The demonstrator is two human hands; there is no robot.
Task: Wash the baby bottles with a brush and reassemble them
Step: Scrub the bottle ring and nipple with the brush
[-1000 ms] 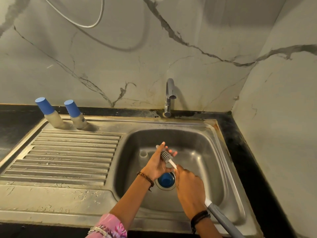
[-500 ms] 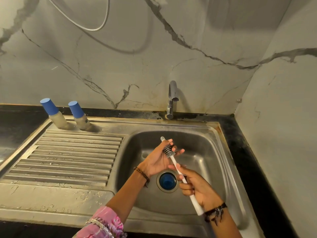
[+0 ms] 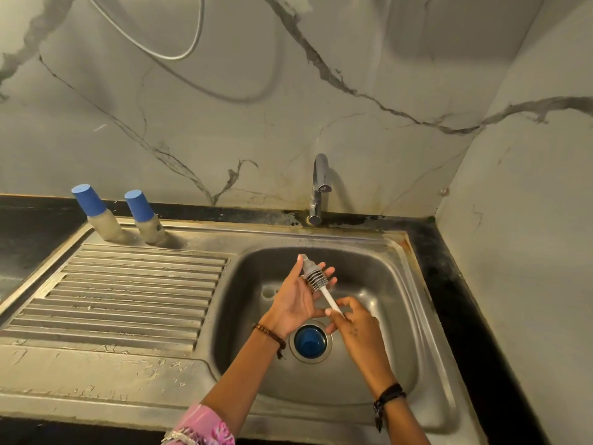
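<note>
Over the sink basin (image 3: 378, 284), the left hand (image 3: 296, 298) lies palm-up with fingers straight and relaxed, the bottle brush (image 3: 316, 279) resting across them. The brush has a grey ribbed head with a small nub at its tip and a thin white stem. The right hand (image 3: 354, 326) pinches that stem between thumb and curled fingers. A blue cap (image 3: 308, 338) sits in the drain. Two baby bottles (image 3: 96, 213), pale-bodied with blue caps, stand at the sink's far left corner, beside the ridged drainboard (image 3: 128, 293).
</note>
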